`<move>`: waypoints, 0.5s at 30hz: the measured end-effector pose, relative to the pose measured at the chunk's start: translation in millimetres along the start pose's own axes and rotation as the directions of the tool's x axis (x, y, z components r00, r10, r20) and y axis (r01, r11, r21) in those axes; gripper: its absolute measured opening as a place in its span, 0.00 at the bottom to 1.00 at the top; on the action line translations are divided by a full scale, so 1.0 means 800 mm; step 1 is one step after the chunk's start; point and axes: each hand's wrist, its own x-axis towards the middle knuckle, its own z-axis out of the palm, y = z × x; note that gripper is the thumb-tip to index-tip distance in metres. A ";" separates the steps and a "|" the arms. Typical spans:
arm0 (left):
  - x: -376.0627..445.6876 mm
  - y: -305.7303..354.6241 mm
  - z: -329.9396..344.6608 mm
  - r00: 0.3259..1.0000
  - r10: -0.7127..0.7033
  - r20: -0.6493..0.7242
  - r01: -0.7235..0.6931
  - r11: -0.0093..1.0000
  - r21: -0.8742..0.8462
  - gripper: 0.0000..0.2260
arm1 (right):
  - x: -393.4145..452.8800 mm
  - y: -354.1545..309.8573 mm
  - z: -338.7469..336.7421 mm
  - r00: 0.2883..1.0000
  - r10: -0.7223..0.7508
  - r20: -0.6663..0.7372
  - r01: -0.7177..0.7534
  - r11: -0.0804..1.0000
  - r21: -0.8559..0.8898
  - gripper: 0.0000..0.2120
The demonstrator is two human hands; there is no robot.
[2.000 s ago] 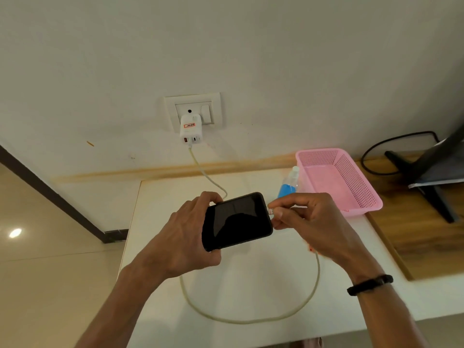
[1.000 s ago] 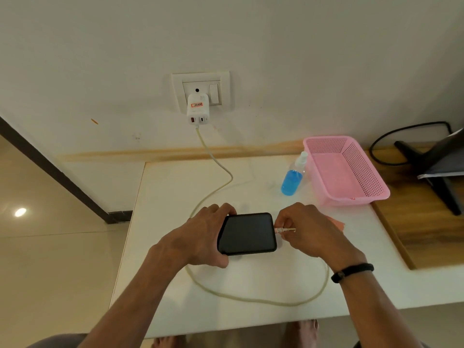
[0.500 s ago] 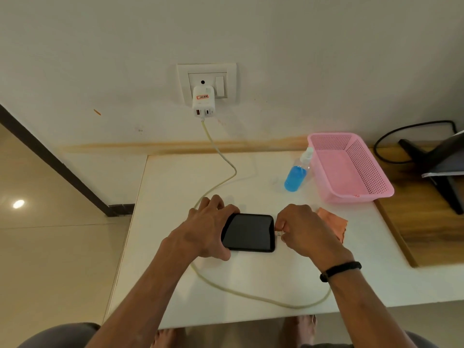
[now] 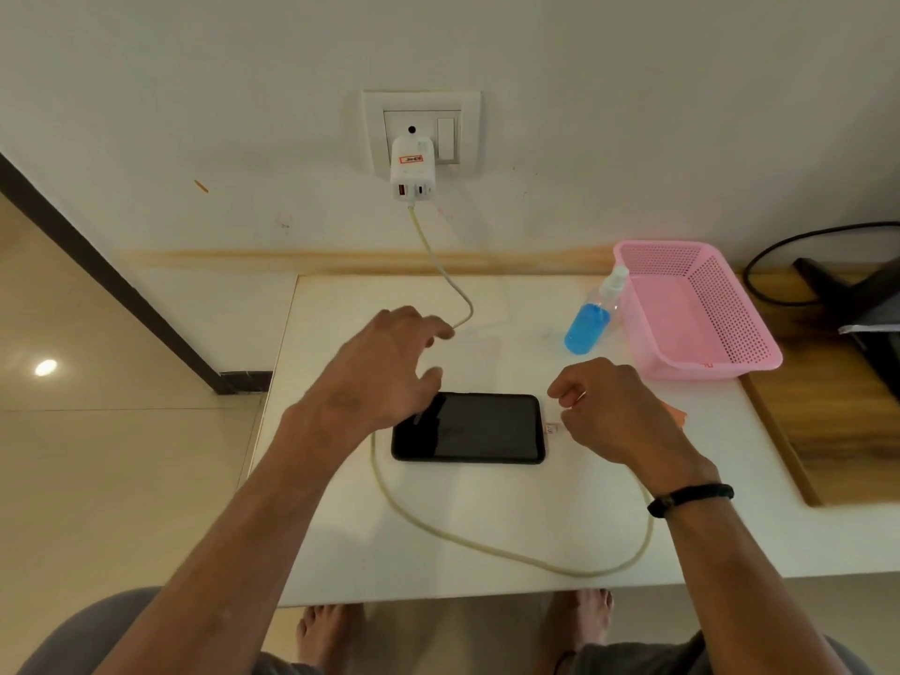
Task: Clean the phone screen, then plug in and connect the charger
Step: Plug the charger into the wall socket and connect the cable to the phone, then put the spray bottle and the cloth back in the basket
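A black phone [image 4: 479,428] lies flat, screen up and dark, on the white table [image 4: 487,518]. A white charger [image 4: 412,169] sits in the wall socket [image 4: 421,131]. Its pale cable [image 4: 496,552] runs down the wall, loops over the table and ends in a plug [image 4: 553,427] at the phone's right end. My left hand [image 4: 384,367] hovers above the phone's left end with fingers spread, holding nothing. My right hand [image 4: 613,411] is loosely curled just right of the plug, and I cannot tell whether it touches it.
A spray bottle of blue liquid [image 4: 591,319] leans against a pink basket [image 4: 696,309] at the back right. An orange cloth [image 4: 677,415] peeks out behind my right hand. A wooden surface [image 4: 837,431] with a black stand and cable lies further right.
The phone came down from mid-air onto the table with the cable plug at its end. My left hand has let go of it and lifted; my right hand has drawn slightly back.
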 end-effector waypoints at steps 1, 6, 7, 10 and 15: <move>0.000 0.000 -0.004 0.998 -0.017 -0.066 0.016 1.000 -0.015 0.18 | 0.000 -0.001 0.000 1.000 -0.007 -0.019 0.007 1.000 0.001 0.14; 0.000 0.006 -0.008 0.961 -0.101 -0.257 0.082 0.993 -0.083 0.11 | -0.001 -0.007 -0.003 0.996 -0.026 -0.087 0.029 0.999 0.036 0.11; 0.000 0.007 -0.008 0.952 -0.122 -0.281 0.096 0.990 -0.102 0.10 | -0.002 -0.009 -0.003 0.995 -0.032 -0.093 0.036 0.999 0.041 0.11; 0.001 0.010 -0.011 0.930 -0.173 -0.324 0.130 0.980 -0.150 0.08 | -0.003 -0.014 -0.003 0.994 -0.041 -0.103 0.047 0.998 0.052 0.10; 0.002 0.019 -0.010 0.928 -0.183 -0.325 0.130 0.976 -0.177 0.07 | -0.002 -0.016 -0.003 0.991 0.016 -0.134 -0.001 0.994 0.109 0.09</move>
